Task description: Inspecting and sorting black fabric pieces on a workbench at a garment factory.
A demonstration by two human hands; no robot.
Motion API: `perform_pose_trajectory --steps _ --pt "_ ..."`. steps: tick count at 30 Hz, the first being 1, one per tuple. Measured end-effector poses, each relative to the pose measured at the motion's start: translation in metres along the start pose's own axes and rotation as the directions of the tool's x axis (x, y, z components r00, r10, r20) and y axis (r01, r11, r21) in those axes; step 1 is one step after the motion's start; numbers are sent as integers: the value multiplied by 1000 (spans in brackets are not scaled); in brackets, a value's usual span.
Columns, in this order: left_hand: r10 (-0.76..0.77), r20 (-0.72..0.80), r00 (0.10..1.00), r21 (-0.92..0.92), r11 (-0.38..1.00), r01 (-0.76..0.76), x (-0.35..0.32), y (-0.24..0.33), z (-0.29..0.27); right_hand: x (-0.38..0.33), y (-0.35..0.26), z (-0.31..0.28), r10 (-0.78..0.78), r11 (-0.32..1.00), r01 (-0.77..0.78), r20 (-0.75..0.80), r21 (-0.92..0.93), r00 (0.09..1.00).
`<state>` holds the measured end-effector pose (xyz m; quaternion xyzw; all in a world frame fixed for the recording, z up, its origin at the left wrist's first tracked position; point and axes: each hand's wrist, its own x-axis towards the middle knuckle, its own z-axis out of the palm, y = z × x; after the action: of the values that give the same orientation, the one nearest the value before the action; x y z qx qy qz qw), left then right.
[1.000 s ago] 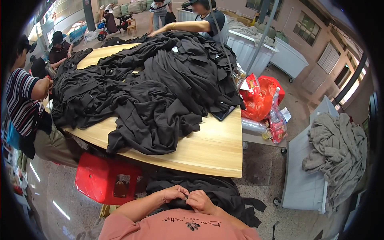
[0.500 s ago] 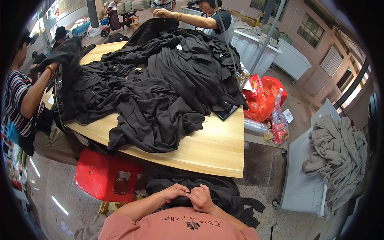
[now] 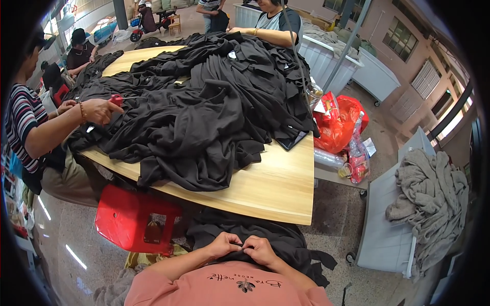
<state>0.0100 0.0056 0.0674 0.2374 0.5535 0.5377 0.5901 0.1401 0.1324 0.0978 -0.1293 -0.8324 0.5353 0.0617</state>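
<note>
both hands, left hand (image 3: 224,244) and right hand (image 3: 259,250), fingers seemingly pinching black garment (image 3: 245,234) (in lap).

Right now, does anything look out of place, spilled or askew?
Nothing is spilled or damaged. The black garment pile hangs over the near edge of the wooden table. Both hands, left hand and right hand, pinch a black garment in the lap.

Garments heaped on the tabletop (image 3: 265,188), stool beneath

Garment pile (image 3: 204,102) covers the tabletop's far and left parts; stool (image 3: 135,219) under its near-left edge; bags (image 3: 337,125) off its right edge; cart (image 3: 388,229) farther right.
</note>
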Motion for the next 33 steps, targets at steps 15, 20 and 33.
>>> perform_pose_trajectory --steps 15,20,33 --pt "375 -176 910 531 814 -233 -8 5 16 4 17 10 277 924 -259 -26 282 961" --pt "646 -235 726 692 636 -342 -3 1 31 -3 7 16 258 951 -197 -263 237 930" --pt "705 -54 708 783 469 -408 17 25 18 12 -3 -3 -80 985 8 -415 -172 906"
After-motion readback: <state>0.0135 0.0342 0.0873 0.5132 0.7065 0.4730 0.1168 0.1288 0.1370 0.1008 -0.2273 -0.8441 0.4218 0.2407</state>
